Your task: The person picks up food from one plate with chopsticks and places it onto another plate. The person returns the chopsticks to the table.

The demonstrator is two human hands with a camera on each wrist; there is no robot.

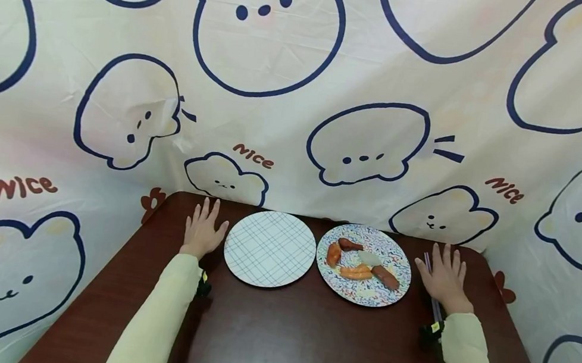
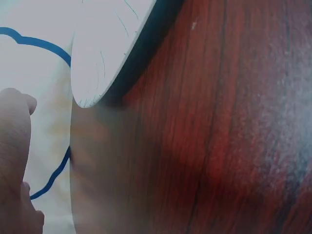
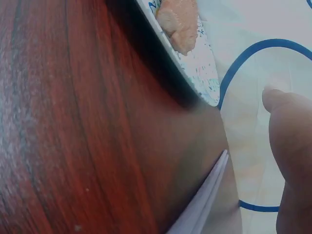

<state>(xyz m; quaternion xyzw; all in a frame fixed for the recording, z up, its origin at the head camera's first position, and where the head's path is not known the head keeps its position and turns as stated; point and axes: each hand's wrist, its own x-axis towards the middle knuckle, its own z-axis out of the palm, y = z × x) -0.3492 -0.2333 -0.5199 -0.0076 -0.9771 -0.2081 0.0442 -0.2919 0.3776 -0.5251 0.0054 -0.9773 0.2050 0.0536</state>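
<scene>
My left hand (image 1: 203, 232) rests with spread, straight fingers at the table's left, just beside a white plate (image 1: 270, 250) with thin blue crossing lines. To the right of that plate stands a speckled multicoloured plate (image 1: 358, 297). On it lie a dark brown drumstick-shaped piece (image 1: 351, 245), an orange-brown piece (image 1: 333, 254), a ridged orange piece (image 1: 356, 272), a pale piece (image 1: 368, 258) and a brown meat-like piece (image 1: 385, 277). My right hand (image 1: 445, 281), fingers straight, is right of the speckled plate. Pale purple chopsticks (image 3: 202, 207) lie beside and partly beneath it in the head view.
The dark brown wooden table (image 1: 305, 345) extends toward me. A pale curtain (image 1: 286, 127) with bear drawings hangs behind and at both sides, close to the table's far edge. Each wrist carries a dark strapped device.
</scene>
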